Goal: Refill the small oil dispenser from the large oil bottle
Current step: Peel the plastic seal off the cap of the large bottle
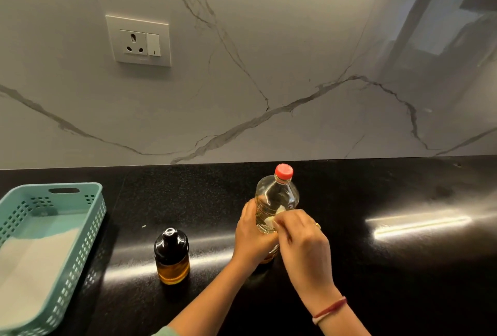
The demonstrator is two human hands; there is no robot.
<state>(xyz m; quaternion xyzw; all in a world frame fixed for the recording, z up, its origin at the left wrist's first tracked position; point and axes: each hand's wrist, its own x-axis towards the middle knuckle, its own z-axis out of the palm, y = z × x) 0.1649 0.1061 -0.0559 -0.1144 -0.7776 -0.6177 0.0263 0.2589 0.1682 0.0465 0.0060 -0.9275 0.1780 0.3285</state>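
Observation:
The large oil bottle (pixel 278 195) is clear plastic with a red cap, filled with pale oil, and stands upright on the black counter (pixel 390 268). My left hand (pixel 251 236) grips its lower body from the left. My right hand (pixel 304 241) is in front of the bottle on the right, its curled fingers laid against the bottle's front; the hand is slightly blurred. The cap is on. The small oil dispenser (pixel 171 256) is dark glass with a black top and a little amber oil at the bottom. It stands apart, left of both hands.
A teal perforated basket (pixel 88 217) with a white sheet inside sits at the left edge of the counter. The marble backsplash rises behind the counter, with a wall socket (pixel 138 41) at the upper left. Bare counter stretches to the right of the bottle.

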